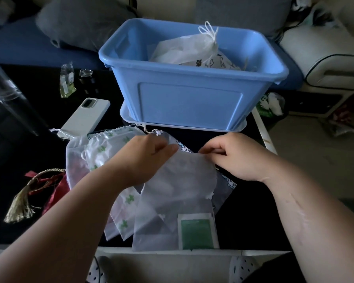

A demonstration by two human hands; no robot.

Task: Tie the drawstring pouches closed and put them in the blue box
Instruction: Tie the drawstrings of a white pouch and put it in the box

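Note:
A sheer white drawstring pouch (178, 193) lies on the dark table in front of me, its mouth pointing away. My left hand (143, 158) pinches the left side of its mouth, and my right hand (233, 158) pinches the right side. A pile of other sheer pouches (98, 152), some with green prints, lies under and to the left of it. The blue box (192, 99) stands behind on its pale lid. Inside it sits a tied white pouch (190, 50) with a bow on top.
A white phone (86, 117) lies left of the box. A red pouch with a gold tassel (35, 190) rests at the table's left. A green-and-white sachet (196, 231) lies near the front edge. Small bottles (87, 78) stand at the back left.

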